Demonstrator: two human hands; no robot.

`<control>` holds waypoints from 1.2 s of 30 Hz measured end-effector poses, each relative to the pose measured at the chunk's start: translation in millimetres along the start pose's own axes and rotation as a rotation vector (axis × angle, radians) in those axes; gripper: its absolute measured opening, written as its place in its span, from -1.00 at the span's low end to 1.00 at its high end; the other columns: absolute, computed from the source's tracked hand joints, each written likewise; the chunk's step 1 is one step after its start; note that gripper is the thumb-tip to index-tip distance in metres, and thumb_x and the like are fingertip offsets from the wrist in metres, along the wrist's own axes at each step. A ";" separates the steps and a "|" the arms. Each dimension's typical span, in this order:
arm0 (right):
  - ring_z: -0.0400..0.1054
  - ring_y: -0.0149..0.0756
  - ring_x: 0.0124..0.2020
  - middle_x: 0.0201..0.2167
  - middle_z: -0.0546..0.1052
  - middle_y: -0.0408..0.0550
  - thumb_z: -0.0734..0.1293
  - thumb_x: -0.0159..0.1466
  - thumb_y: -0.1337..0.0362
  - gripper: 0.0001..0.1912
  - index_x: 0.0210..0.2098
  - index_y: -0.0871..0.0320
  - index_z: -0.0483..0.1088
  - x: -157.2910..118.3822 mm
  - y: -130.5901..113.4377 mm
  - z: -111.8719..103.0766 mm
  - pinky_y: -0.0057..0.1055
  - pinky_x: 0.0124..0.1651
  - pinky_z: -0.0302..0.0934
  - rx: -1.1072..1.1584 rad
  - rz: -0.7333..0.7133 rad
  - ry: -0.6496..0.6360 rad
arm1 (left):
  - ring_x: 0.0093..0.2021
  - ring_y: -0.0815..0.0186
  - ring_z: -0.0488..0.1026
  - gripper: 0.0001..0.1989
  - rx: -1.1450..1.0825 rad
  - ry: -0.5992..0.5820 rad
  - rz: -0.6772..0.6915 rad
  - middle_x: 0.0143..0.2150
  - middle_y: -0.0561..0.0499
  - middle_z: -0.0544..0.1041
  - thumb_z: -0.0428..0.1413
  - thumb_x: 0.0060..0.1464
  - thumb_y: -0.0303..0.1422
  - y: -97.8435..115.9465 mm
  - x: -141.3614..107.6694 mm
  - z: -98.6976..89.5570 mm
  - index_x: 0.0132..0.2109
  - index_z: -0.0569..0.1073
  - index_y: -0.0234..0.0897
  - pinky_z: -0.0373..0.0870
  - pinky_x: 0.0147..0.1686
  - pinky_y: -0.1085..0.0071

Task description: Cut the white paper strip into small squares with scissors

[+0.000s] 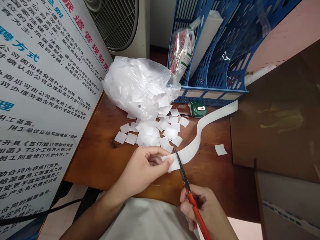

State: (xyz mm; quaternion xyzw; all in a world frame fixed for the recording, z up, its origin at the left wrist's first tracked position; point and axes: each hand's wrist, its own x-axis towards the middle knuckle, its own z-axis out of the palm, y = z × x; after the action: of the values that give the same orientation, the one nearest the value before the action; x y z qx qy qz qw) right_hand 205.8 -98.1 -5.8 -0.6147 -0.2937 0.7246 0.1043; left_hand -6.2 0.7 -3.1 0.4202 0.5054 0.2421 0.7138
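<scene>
Strip, white, end clamped in fingers of left hand, near front edge of desk; scissors across it, handles wrapped by right hand. Open room rightward to carton edge, save one loose square. Crowded beyond left hand: piled squares, plastic bag.

This looks like an office. A blue file rack stands on a wooden desk. A board bears printed staff rules.

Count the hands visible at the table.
2: the left hand pinches the near end of the white strip; the right hand, lower in the picture, holds the red-handled scissors. No others show.
</scene>
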 end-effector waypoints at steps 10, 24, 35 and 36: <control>0.20 -0.44 -0.71 -0.65 0.23 -0.27 0.42 0.21 0.02 -0.61 -0.45 0.15 0.21 2.3 4.8 -1.5 -0.52 -0.63 0.00 -0.074 0.066 0.073 | -0.50 0.43 0.32 -0.71 0.000 -0.025 -0.023 -0.47 -0.01 0.49 0.24 0.20 -0.16 0.2 0.9 -3.2 -0.20 0.63 -0.34 0.28 -0.49 0.53; 0.44 -0.29 -0.38 -0.25 0.57 -0.04 0.39 0.27 -0.03 -0.68 -0.20 0.09 0.46 -7.0 19.1 -35.8 -0.44 -0.29 0.32 -0.718 -0.290 0.568 | -0.15 0.23 0.56 -0.69 0.105 0.076 0.098 -0.17 -0.02 0.64 0.15 0.30 -0.17 -0.7 7.3 -19.1 0.06 0.57 -0.21 0.51 -0.13 0.41; 0.08 -0.45 -0.49 -0.50 0.25 -0.21 0.50 0.22 0.07 -0.60 -0.41 0.14 0.25 6.9 -25.1 -46.1 -0.49 -0.45 0.02 -0.215 -0.525 0.943 | 0.31 0.13 0.30 -0.86 0.534 0.129 0.397 0.27 -0.09 0.38 0.01 0.39 -0.27 12.9 18.6 -12.8 -0.12 0.40 -0.21 0.31 0.12 0.32; 0.09 -0.45 -0.50 -0.48 0.25 -0.21 0.51 0.21 0.08 -0.61 -0.40 0.14 0.26 12.8 -24.7 -47.0 -0.48 -0.45 0.02 -0.112 -0.563 0.955 | 0.33 0.13 0.27 -0.87 0.581 0.155 0.450 0.29 -0.09 0.35 0.03 0.38 -0.30 14.4 20.6 -11.6 -0.13 0.42 -0.21 0.28 0.15 0.31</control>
State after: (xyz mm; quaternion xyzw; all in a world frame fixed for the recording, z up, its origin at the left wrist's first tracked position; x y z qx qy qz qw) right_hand 242.5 -57.6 -6.1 -0.7773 -0.4047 0.2931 0.3824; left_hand -8.1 28.3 -3.1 0.6863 0.5003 0.2705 0.4533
